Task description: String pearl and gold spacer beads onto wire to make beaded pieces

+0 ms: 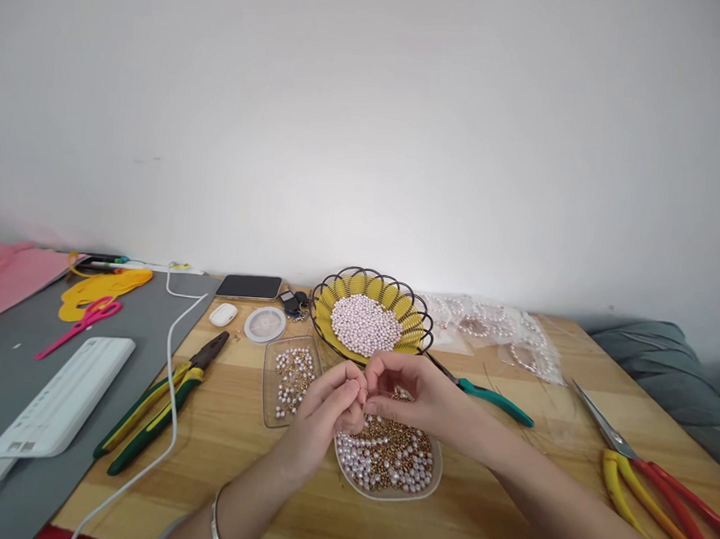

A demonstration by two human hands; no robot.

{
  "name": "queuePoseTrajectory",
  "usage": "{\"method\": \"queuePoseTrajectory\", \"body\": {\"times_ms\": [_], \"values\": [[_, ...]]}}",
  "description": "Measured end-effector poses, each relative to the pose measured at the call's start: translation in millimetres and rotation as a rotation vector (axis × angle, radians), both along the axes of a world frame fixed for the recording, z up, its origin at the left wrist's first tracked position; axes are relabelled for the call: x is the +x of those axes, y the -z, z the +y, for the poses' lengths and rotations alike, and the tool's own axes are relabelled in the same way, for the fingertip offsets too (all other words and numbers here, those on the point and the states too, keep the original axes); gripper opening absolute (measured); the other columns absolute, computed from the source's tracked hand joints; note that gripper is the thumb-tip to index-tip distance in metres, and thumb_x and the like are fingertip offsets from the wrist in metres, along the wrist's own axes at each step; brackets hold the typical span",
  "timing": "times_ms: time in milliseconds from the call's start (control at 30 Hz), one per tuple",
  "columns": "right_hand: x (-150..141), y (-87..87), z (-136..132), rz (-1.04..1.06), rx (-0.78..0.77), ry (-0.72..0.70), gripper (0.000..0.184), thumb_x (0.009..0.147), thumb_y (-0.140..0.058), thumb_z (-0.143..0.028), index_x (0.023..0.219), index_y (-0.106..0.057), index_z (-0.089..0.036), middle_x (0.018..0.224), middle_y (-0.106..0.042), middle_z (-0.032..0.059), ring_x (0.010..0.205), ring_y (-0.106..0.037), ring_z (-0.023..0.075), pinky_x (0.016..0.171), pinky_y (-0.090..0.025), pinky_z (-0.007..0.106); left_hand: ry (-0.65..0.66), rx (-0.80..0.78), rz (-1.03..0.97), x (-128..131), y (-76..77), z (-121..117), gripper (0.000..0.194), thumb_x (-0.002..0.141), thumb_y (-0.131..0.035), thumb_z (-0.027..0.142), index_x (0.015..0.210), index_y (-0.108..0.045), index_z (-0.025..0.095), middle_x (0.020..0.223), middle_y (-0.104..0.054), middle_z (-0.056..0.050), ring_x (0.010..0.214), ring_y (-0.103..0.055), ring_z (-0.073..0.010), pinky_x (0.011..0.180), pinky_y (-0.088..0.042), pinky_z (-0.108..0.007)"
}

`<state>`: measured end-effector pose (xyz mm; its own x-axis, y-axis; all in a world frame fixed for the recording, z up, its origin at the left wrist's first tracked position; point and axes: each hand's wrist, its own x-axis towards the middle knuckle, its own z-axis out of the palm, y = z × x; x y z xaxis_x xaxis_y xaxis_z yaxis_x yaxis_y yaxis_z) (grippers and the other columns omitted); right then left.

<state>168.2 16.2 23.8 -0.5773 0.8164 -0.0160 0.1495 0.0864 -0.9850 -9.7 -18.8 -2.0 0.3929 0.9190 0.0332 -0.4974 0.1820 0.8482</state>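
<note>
My left hand (332, 399) is closed, thumb and fingertips pinched on what looks like a thin beading thread. Tip to tip with it, my right hand (419, 393) also pinches the fine thread; its exact run between the fingers is hard to make out. Both hands are over a white bowl (383, 496) of mixed pearl and gold beads (409, 460), whose far side they hide. Left of the bowl, a clear square dish (268, 378) holds pearl and gold beads. Behind my hands, a black-and-yellow basket (418, 326) contains many small pale pink beads (366, 323).
Yellow-green pliers (162, 404), a white cable (173, 388), a power bank (65, 398) and pink scissors (85, 326) lie left. A thread spool (265, 325) and phone (249, 286) are behind. Rightward are a green-handled tool (495, 400), bagged bead strands (491, 326) and large scissors (634, 461).
</note>
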Motion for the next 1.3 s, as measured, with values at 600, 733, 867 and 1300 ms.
{"method": "queuePoseTrajectory", "body": {"times_ms": [600,733,867,1300], "values": [[-7,5.8,-4,0.097,-0.12,0.029,0.016,0.076,-0.08,-0.025,0.078,-0.065,-0.02,0.073,-0.064,-0.0023,0.069,-0.06,0.014,0.067,-0.047,0.029,-0.041,-0.053,0.001,1,-2.2,1,0.038,0.088,-0.072,0.049,0.074,-0.052,0.019,0.049,-0.026,0.013,0.047,-0.015,-0.0072,0.051,-0.02,-0.023],[-5,1.9,-3,0.203,-0.358,-0.05,0.024,0.074,-0.086,-0.027,0.079,-0.064,-0.019,0.072,-0.071,-0.0023,0.068,-0.067,0.0123,0.07,-0.053,0.028,-0.049,-0.068,0.002,1,-2.5,1,0.04,0.087,-0.072,0.051,0.075,-0.053,0.018,0.048,-0.027,0.013,0.048,-0.017,-0.0075,0.051,-0.021,-0.022],[-5,-5.0,-4,0.234,-0.472,-0.093,0.024,0.074,-0.087,-0.027,0.082,-0.066,-0.019,0.072,-0.072,-0.0039,0.065,-0.069,0.0095,0.069,-0.055,0.025,-0.081,-0.081,0.031,1,-2.6,1,0.039,0.086,-0.073,0.051,0.074,-0.055,0.018,0.048,-0.028,0.012,0.047,-0.019,-0.0077,0.049,-0.022,-0.021],[-3,-6.5,-7,0.266,-0.516,-0.17,0.015,0.079,-0.082,-0.023,0.081,-0.067,-0.018,0.074,-0.074,-0.0021,0.066,-0.07,0.0095,0.07,-0.056,0.025,-0.071,-0.09,0.051,1,-4.5,0,0.04,0.084,-0.073,0.053,0.074,-0.055,0.019,0.049,-0.03,0.012,0.046,-0.023,-0.0079,0.048,-0.024,-0.019]]}}
